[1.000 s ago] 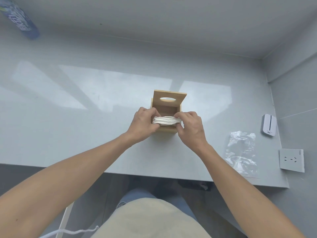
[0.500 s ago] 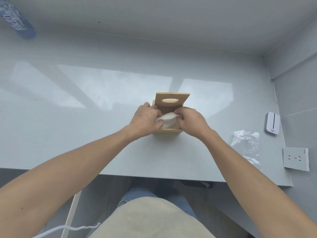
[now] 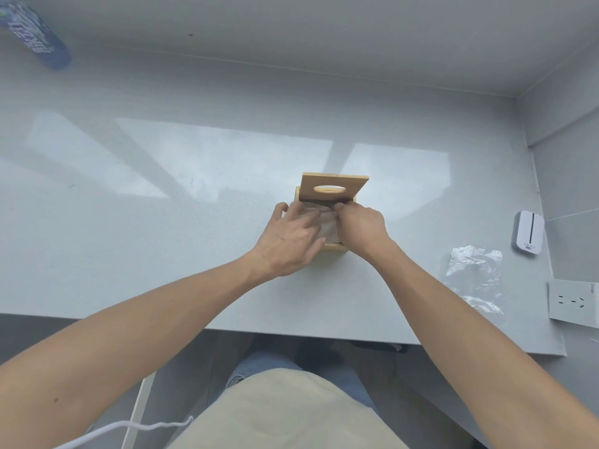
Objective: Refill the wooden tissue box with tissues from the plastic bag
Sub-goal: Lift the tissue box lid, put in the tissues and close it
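A small wooden tissue box (image 3: 335,246) stands in the middle of the grey table, its hinged lid (image 3: 334,187) with an oval slot tilted up at the back. A white stack of tissues (image 3: 328,222) lies inside the open top. My left hand (image 3: 291,236) rests flat over the tissues and the box's left side, fingers spread. My right hand (image 3: 361,230) presses on the tissues at the right, fingertips near the lid hinge. Both hands hide most of the tissues. The clear plastic bag (image 3: 475,270) lies flat to the right, apart from the box.
A white device (image 3: 528,233) and a wall socket (image 3: 572,303) sit at the right edge. A blue bottle (image 3: 34,34) lies at the far left back. The table's front edge (image 3: 291,332) runs just below my forearms; a white cable (image 3: 123,427) hangs near my lap.
The tissue stack was held above the box front, then went down into the box. My left hand has flattened over it and my right hand has moved toward the lid.
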